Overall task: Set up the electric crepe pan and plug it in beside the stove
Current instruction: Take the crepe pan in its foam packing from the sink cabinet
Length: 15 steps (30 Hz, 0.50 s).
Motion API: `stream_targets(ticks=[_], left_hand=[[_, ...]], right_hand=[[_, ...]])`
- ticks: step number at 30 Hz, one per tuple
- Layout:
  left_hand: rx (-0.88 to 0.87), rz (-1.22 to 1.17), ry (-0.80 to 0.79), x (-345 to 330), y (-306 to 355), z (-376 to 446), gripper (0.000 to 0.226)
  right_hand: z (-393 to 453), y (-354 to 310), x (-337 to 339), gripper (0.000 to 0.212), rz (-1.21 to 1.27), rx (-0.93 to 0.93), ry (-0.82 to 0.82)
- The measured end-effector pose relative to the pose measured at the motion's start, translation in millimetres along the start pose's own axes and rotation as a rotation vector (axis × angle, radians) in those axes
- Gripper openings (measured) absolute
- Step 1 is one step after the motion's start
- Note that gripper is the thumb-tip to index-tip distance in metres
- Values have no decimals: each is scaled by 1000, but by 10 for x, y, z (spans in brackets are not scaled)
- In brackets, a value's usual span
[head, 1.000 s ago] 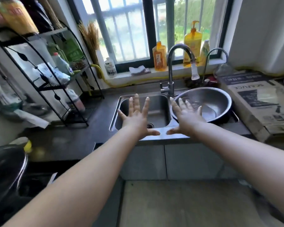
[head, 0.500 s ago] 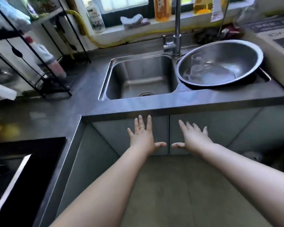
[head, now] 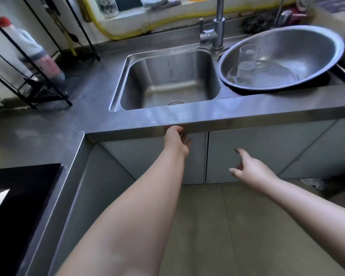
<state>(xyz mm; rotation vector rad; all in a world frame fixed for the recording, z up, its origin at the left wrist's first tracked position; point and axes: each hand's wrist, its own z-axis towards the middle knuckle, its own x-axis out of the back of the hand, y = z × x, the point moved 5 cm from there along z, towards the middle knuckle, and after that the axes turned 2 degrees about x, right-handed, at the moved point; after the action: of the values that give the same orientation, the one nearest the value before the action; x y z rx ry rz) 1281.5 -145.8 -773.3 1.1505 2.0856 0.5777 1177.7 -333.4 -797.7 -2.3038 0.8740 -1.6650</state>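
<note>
No crepe pan shows in the head view. My left hand (head: 176,140) is raised to the top edge of the left cabinet door (head: 147,162) below the sink. Its fingers curl up under the steel counter lip (head: 247,116), so their grip is hidden. My right hand (head: 249,168) hovers open, fingers apart, in front of the right cabinet door (head: 267,144) and holds nothing. Both doors look closed. The black glass stove (head: 18,196) is set into the counter at the lower left.
A steel sink (head: 167,80) with a faucet (head: 217,26) lies above the doors. Beside it a large steel bowl (head: 307,46) holds a glass (head: 247,62). A black wire rack (head: 38,76) with a red-capped bottle (head: 34,48) stands at the left. A cardboard box (head: 337,12) sits far right.
My view has tilted down from the window to the cabinet. Both hands dropped from over the sink; the left rose to the door's top edge, the right stayed lower.
</note>
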Motion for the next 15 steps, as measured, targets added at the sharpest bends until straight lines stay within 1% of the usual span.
stream_targets(ticks=[1,3,6,7,9,10,11,12,14,15], left_hand=[[-4,-52,-11,-38,19,-22,20],[-16,-110,7,-41,42,-35,22],[3,-48,82,135,-85,-115,11],[15,2,130,216,-150,-163,18],[36,198,281,473,-272,-287,50],[36,314,375,644,-300,-388,60],[25,444,457,811,-319,-481,61],[11,557,499,932,-330,-558,57],[-32,722,519,1136,-316,-731,47],[-55,801,529,1259,-296,-802,51]], right_hand=[[-9,28,-17,70,28,-3,9],[-33,45,-44,68,78,0,28],[-81,50,-101,69,74,1,18],[-91,41,-117,69,60,1,5],[-115,2,-170,70,31,7,-13],[-148,-37,-214,71,13,15,-33],[-183,-85,-266,71,-7,24,-54],[-216,-124,-316,71,-25,31,-76],[-311,-231,-445,74,-73,59,-125],[-380,-303,-538,75,-110,88,-151]])
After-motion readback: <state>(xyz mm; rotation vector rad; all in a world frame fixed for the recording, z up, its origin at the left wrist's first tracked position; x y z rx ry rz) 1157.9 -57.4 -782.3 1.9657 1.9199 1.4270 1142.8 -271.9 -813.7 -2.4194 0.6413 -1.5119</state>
